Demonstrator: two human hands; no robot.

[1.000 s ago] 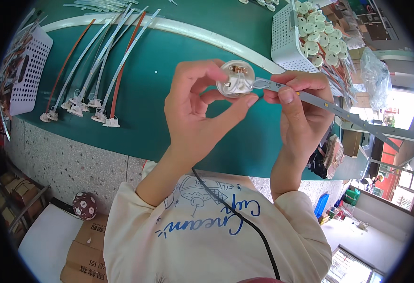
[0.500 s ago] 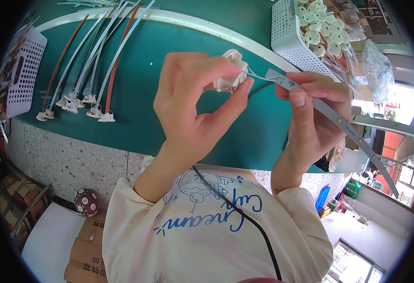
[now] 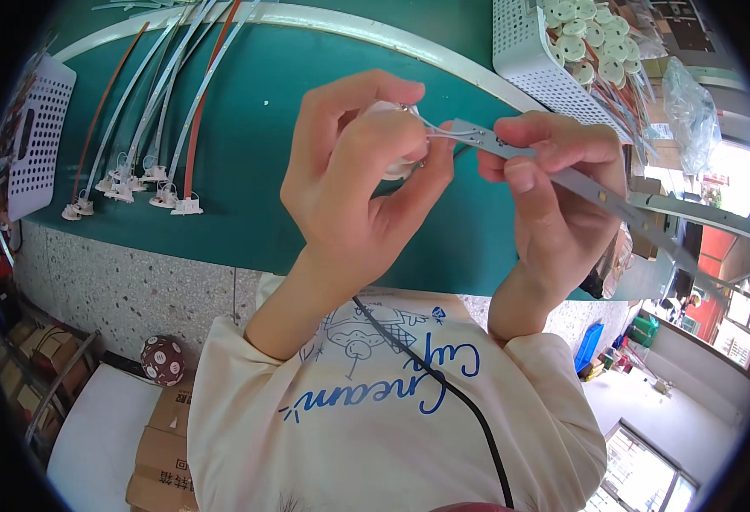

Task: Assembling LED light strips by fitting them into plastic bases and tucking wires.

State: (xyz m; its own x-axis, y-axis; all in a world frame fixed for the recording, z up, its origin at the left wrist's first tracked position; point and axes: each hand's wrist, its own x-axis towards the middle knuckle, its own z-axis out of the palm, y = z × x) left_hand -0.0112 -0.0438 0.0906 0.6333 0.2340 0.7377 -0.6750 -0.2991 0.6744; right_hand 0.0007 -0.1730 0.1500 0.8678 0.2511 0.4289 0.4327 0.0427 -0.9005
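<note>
Above the green table (image 3: 247, 171), my left hand (image 3: 353, 171) is closed around a round white plastic end cap (image 3: 400, 167), much of it hidden behind the fingers. Thin white wires (image 3: 440, 131) run from the cap to the near end of a grey LED strip (image 3: 601, 193). My right hand (image 3: 558, 175) pinches that strip between thumb and fingers close to the wired end. Its long tail slants down to the right, past the hand.
Several strips with white end caps (image 3: 189, 206) lie on the table at left. A white perforated basket (image 3: 46, 141) stands at the far left. Another white basket (image 3: 520, 55), full of round-capped strips (image 3: 595, 34), is at back right. A black cable (image 3: 469, 405) crosses my shirt.
My left fingers have rolled over the cap, which is turned and more covered now. The right hand has brought the strip slightly left and up, nearer to the cap.
</note>
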